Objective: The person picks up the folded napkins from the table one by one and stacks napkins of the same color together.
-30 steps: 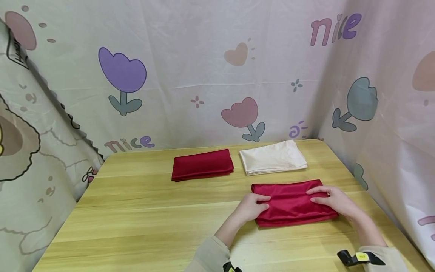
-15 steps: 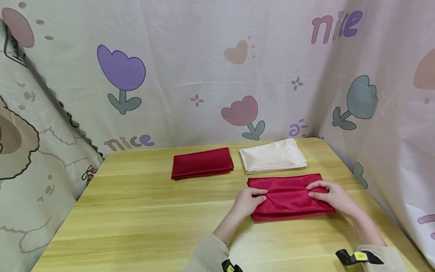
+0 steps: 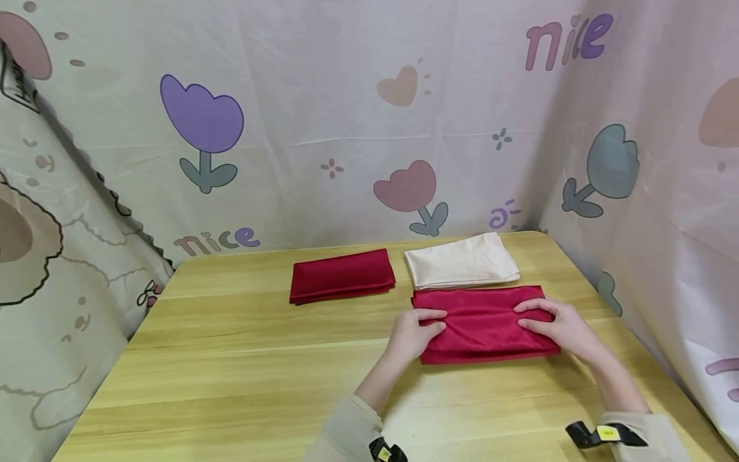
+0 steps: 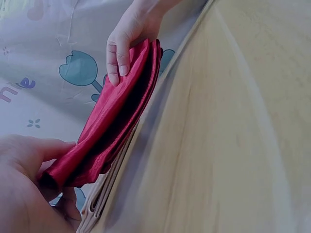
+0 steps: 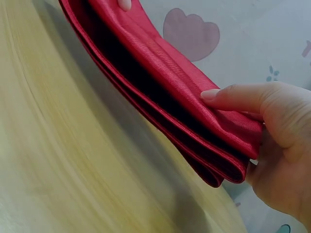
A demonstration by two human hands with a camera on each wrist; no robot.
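Note:
Both hands hold a folded red satin cloth [image 3: 482,326] by its two short ends. My left hand [image 3: 408,335] grips the left end, thumb on top and other fingers underneath, as the left wrist view shows at its lower left. At the opposite end my right hand [image 3: 568,327] pinches the cloth the same way; in the right wrist view its thumb [image 5: 233,98] presses on the upper layer. The folded layers gap along the near edge, and the cloth hangs just above the table with a shadow beneath. Its far edge is close to a folded cream cloth [image 3: 462,262].
A second folded red cloth [image 3: 342,276] lies on the wooden table [image 3: 219,366], left of the cream one. Patterned curtains [image 3: 323,96] enclose the table at the back and both sides. Sleeves with black wrist straps [image 3: 606,434] show at the bottom.
Both hands have carried the held red cloth away from the person and slightly left, toward the cream cloth. The head view has shifted slightly. The other two cloths stay put.

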